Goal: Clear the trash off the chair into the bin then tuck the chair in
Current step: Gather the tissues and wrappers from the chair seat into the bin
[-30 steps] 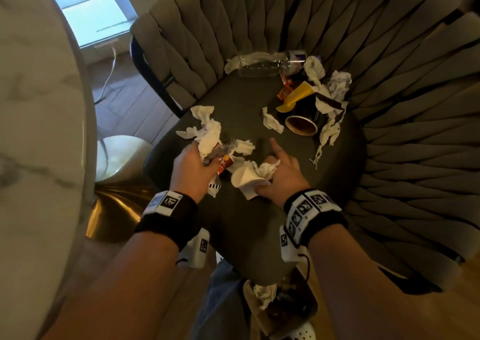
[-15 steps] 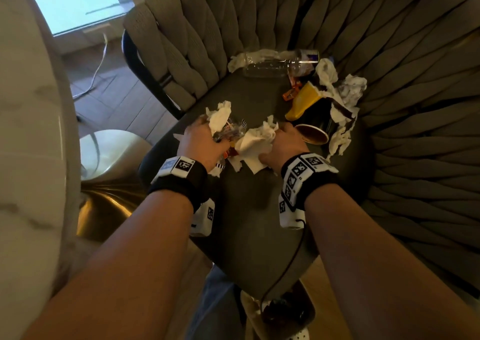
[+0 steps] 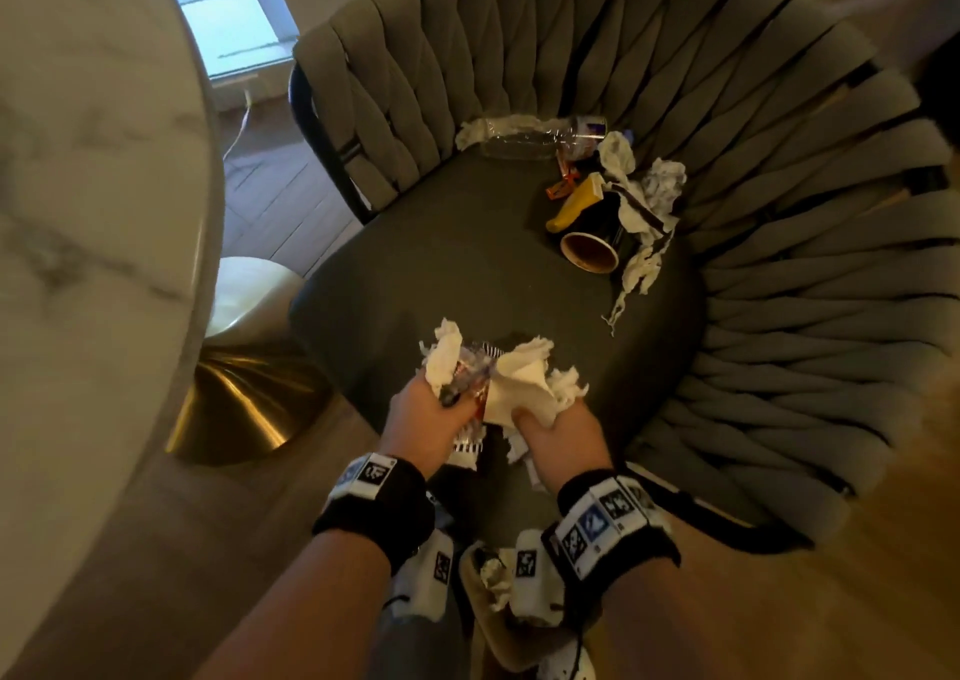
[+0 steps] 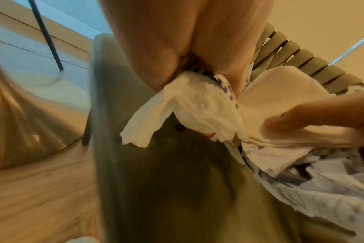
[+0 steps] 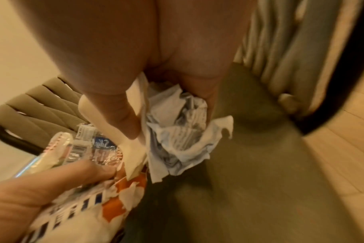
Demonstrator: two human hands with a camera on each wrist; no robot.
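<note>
Two hands hover side by side over the front edge of the chair [image 3: 467,274] seat, each full of rubbish. Farthest left stands the marble table [image 3: 88,212], its brass base [image 3: 244,404] on the wooden floor just beside the seat. Next comes the left hand [image 3: 423,422], knuckles up, fingers curled tight round a crumpled tissue [image 3: 444,360] and a striped wrapper [image 3: 467,443]; the tissue sticks up past the fingers toward the chair back, and the wrapper's tail hangs below the palm. Touching it on the right, the right hand [image 3: 558,432] grips a folded white napkin [image 3: 522,393] together with crumpled paper [image 5: 177,131], thumb pressed across the napkin; the wad fans out ahead of the knuckles. Both wrists wear black bands with printed markers. Below the wrists, near the seat's front edge, the bin [image 3: 493,622] shows a bit of its rim, paper already lying in it. Farther right and well apart from the hands, at the back of the seat, lie a clear plastic bottle [image 3: 524,141], a yellow wrapper [image 3: 574,204], a black paper cup [image 3: 592,248] on its side and more white tissues [image 3: 649,201], against the woven backrest.
</note>
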